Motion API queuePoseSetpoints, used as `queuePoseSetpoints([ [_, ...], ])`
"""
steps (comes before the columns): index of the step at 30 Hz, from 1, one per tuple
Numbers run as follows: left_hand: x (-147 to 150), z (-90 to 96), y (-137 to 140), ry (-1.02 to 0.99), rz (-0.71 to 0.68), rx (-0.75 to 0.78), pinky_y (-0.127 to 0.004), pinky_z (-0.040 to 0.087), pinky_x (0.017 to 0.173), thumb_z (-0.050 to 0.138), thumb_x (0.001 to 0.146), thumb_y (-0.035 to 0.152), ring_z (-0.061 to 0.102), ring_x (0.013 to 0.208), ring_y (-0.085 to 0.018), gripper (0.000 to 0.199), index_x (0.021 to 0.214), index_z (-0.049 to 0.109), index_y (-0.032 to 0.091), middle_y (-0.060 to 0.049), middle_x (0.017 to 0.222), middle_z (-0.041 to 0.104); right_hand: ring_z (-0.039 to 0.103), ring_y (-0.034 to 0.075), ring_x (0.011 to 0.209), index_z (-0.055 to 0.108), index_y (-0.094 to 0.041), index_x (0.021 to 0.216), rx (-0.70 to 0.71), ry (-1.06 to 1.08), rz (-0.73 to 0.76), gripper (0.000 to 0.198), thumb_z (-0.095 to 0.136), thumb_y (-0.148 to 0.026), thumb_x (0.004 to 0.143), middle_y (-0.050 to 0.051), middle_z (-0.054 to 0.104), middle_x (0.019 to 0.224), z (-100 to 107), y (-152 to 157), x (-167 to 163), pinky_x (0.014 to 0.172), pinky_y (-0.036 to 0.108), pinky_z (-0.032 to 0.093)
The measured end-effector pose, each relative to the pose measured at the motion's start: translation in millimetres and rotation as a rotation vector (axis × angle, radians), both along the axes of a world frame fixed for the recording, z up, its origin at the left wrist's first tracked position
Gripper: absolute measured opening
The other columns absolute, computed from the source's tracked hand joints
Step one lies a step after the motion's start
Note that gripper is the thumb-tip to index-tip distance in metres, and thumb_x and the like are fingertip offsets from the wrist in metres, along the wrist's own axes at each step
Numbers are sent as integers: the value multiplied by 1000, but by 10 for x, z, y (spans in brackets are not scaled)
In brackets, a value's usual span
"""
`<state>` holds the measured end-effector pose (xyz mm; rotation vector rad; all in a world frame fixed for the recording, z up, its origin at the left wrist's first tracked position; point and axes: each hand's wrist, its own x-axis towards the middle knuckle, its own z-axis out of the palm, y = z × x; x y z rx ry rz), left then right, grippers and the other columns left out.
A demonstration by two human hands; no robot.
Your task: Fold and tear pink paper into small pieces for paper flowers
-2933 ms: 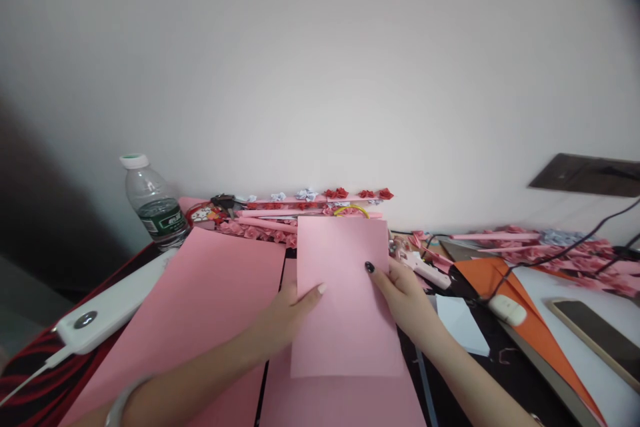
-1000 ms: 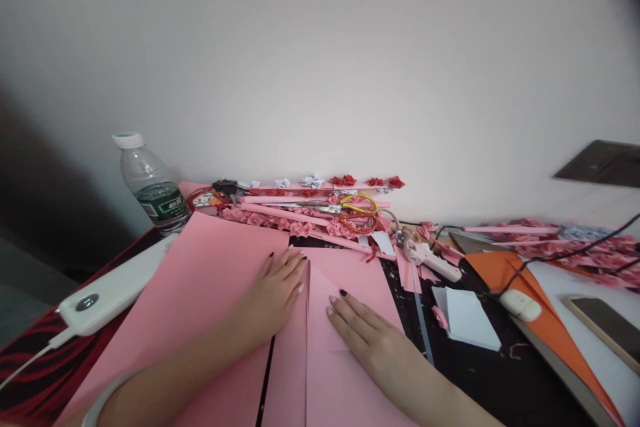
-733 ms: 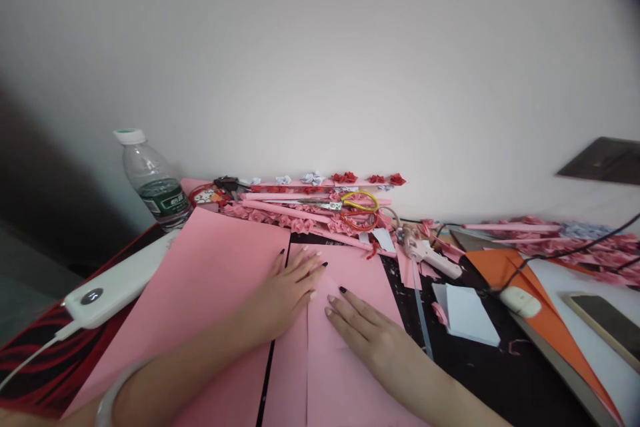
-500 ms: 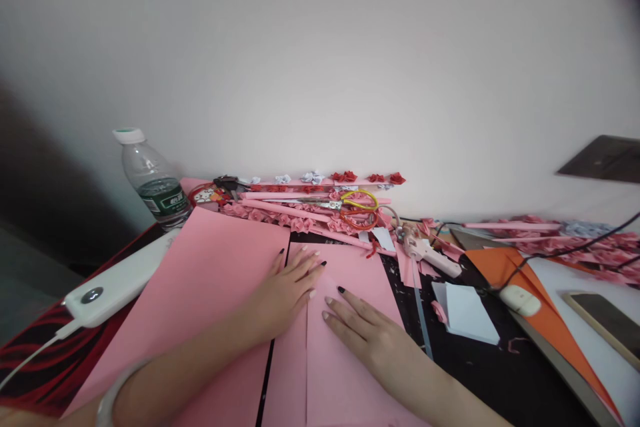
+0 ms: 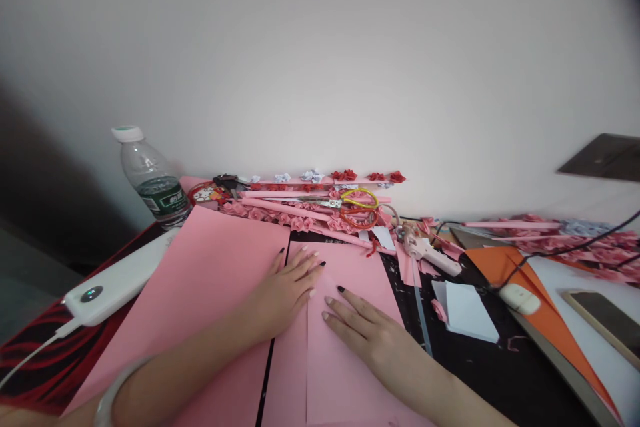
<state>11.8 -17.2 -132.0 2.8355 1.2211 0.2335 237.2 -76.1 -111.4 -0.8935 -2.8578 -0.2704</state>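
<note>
My left hand (image 5: 285, 293) lies flat with its fingers stretched out. It spans the dark gap between a large pink paper sheet (image 5: 200, 280) on the left and a second pink sheet (image 5: 350, 373) on the right. A straight lengthwise line, a fold or a paper edge, runs down the right sheet beside that hand. Flat on this same sheet rests my right hand (image 5: 373, 330), fingers extended, its tips a little apart from the left hand's. Neither hand grips anything. My left forearm covers part of the left sheet.
Behind the sheets lie paper flowers (image 5: 300, 221), pink paper sticks and scissors (image 5: 357, 200). A glue gun (image 5: 430, 255), white paper slips (image 5: 470, 310) and a phone (image 5: 607, 320) are to the right. A water bottle (image 5: 155, 180) and white power bank (image 5: 117, 280) stand left.
Both hands stay in practically the same place on the pink paper. A light now shows on the power bank's round window.
</note>
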Motion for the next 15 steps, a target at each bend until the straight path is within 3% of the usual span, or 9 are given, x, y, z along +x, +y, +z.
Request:
queuePoseSetpoints([
  [15, -12, -8, -1, -1, -3, 1, -49, 15, 103, 23, 92, 29, 11, 133, -22, 45, 137, 18, 29, 1, 144, 22, 27, 21, 128, 39, -17, 130, 0, 18, 7, 42, 39, -11, 88, 5, 43, 133, -4, -5, 0, 102, 35, 37],
])
